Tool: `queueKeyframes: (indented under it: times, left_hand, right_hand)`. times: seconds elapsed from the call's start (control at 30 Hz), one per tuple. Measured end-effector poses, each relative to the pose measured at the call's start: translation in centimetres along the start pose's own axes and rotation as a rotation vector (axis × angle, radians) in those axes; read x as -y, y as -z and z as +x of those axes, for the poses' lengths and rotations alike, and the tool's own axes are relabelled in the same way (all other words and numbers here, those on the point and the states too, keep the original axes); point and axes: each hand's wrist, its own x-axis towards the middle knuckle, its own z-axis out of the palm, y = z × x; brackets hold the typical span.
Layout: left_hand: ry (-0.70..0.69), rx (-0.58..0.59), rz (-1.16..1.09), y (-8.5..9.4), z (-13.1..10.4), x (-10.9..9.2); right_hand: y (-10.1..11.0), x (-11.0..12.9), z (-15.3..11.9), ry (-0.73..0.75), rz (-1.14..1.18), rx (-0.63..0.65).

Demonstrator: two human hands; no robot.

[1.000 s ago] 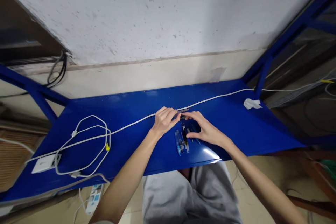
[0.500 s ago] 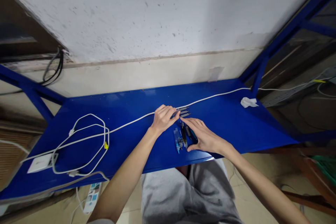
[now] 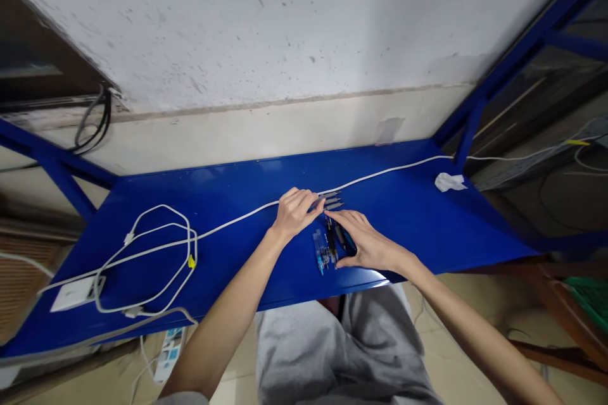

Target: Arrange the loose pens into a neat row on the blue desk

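Note:
My left hand (image 3: 295,212) is closed over the left ends of several grey pens (image 3: 334,200), its thumb pointing right. These pens lie side by side across the blue tabletop (image 3: 228,253), tips to the right. My right hand (image 3: 368,242) is cupped, with thumb and fingers apart, beside a group of pens lying lengthwise. Its fingertips meet the area by my left thumb. In that group are clear pens with blue parts (image 3: 320,253) and black pens (image 3: 330,234). A dark blue item (image 3: 349,242) is partly hidden under my right palm.
A white cable (image 3: 384,172) runs across the table behind my hands. At the left lie a looped white cable (image 3: 189,221) and a white adapter (image 3: 76,293). A crumpled tissue (image 3: 449,182) sits at the right. Behind is a wall (image 3: 266,31).
My right hand has shifted very slightly left and up, its thumb closer to the black pens. The left hand stays almost in place over the grey pens.

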Motion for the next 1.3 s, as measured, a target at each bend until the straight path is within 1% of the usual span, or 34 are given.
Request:
queueKeyframes:
  times: [0.07,0.13,0.23,0.27,0.33,0.37,0.43,0.5,0.57,0.67,0.77,0.87,1.03,1.17,1.3]
  left_hand:
    - [0.009,0.012,0.019,0.0,0.0,0.0]
    - [0.017,0.027,0.037,0.0,-0.1,0.1]
    - [0.026,0.031,0.043,0.0,-0.2,0.3]
    - [0.031,0.032,0.043,-0.1,-0.2,0.4]
    - [0.043,0.049,0.041,-0.1,-0.4,0.6]
    - [0.051,0.062,0.040,-0.2,-0.4,0.7]
    - [0.069,0.087,0.041,-0.2,-0.6,1.0]
    - [0.087,0.108,0.050,-0.3,-0.7,1.3]
    - [0.087,0.138,0.067,-0.4,-0.6,1.5]
    - [0.074,0.196,0.084,-0.5,-0.5,1.5]
    - [0.084,0.237,0.094,-0.5,-0.3,1.4]
    - [0.087,0.241,0.088,-0.4,-0.2,1.4]
    - [0.064,0.222,0.091,-0.4,-0.2,1.3]
    - [0.048,0.247,0.146,-0.5,-0.4,1.5]
    - [0.064,0.266,0.153,-0.4,-0.4,1.5]
  right_hand:
    - [0.7,0.2,0.0,0.000,0.083,-0.015]
    - [2.0,0.3,0.5,0.014,0.191,-0.047]
    - [4.4,0.0,2.8,0.075,0.294,-0.146]
    - [4.9,-0.4,4.0,0.113,0.307,-0.210]
    - [5.5,-1.5,6.7,0.189,0.304,-0.399]
    - [5.4,-2.1,8.0,0.207,0.280,-0.504]
    - [4.7,-3.2,9.9,0.233,0.207,-0.654]
    - [3.6,-4.2,10.8,0.245,0.143,-0.742]
    - [2.6,-4.8,10.7,0.242,0.095,-0.797]
    - [1.7,-5.2,10.0,0.235,0.032,-0.839]
    - [1.5,-5.2,9.8,0.225,-0.030,-0.826]
    - [1.6,-5.3,10.1,0.239,-0.046,-0.833]
    - [1.4,-5.6,10.5,0.242,0.007,-0.837]
    - [1.1,-5.8,10.8,0.236,0.054,-0.827]
    - [0.9,-5.9,10.8,0.238,0.021,-0.841]
